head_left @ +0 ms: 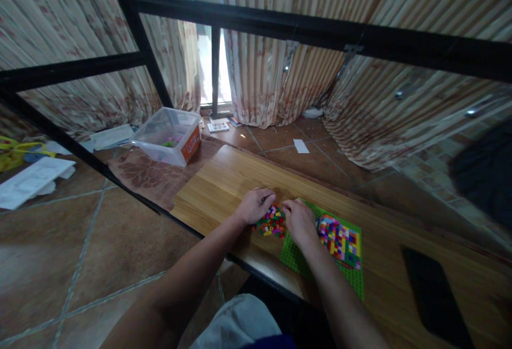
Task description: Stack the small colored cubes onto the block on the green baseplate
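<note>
A small heap of loose colourful toy bricks (273, 222) lies on the wooden bench top. My left hand (256, 205) rests at the heap's left edge with curled fingers; a small dark spot shows between thumb and fingers, too small to name. Just right of the heap, my right hand (300, 220) hovers over the left part of a green studded baseplate (294, 257), its fingertips pinched together. Whatever those fingertips hold, if anything, is too small to see. On the baseplate sits a block of multicoloured bricks (340, 238), partly hidden by my right wrist.
A black phone-like slab (437, 290) lies on the bench (216, 183) at the right. Beyond its left end stands a clear plastic bin (166, 138) with an orange label. Black metal bars (256, 21) cross in front of the curtains. White foam packaging (34, 181) lies on the tiled floor.
</note>
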{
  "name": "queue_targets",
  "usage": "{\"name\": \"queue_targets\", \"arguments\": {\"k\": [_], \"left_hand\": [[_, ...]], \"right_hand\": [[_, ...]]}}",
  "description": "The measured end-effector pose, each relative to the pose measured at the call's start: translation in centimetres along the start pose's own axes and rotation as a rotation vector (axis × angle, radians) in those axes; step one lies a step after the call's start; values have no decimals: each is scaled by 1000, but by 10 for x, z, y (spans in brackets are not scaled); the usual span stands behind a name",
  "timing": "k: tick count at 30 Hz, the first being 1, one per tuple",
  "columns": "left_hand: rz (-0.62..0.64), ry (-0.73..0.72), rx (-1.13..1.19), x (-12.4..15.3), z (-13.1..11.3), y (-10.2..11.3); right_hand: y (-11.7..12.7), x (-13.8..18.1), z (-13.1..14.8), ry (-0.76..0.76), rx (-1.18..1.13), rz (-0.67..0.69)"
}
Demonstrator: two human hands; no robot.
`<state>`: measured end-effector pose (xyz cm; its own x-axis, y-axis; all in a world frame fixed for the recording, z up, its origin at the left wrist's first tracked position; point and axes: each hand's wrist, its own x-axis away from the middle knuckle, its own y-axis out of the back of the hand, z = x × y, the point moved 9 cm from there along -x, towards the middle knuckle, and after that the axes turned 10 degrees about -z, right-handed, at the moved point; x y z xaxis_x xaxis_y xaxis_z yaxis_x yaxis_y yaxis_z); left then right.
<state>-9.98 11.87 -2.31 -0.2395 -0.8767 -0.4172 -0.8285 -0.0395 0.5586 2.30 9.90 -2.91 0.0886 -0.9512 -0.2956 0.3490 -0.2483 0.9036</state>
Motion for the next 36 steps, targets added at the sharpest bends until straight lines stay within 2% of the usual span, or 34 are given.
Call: {"name": "queue_targets", "arguments": {"k": [3,5,9,11,13,18,22,31,36], "left_hand": [[0,1,-9,0,0,0],[1,-2,-10,0,-1,1],[-2,-3,-15,0,-1,2],[-10,6,-27,0,0,3],[-19,17,-40,0,1,3],[-27,19,-33,0,4,3],[-44,18,-22,-1,7,4],[-46,18,-29,-2,5,7],[-49,26,-32,-2,7,6]], "right_hand": [[1,-1,1,-34,-19,2],[9,1,2,-70,-81,-29],[41,17,3,-172,-425,-138],[59,30,-5,-247,-604,-189],[76,45,-20,-311,-656,-248],[111,72,-76,-388,-452,-380],[120,72,-101,-347,-252,-409],[109,46,-98,-196,-129,-239],[106,40,-94,-143,-128,-201]]}}
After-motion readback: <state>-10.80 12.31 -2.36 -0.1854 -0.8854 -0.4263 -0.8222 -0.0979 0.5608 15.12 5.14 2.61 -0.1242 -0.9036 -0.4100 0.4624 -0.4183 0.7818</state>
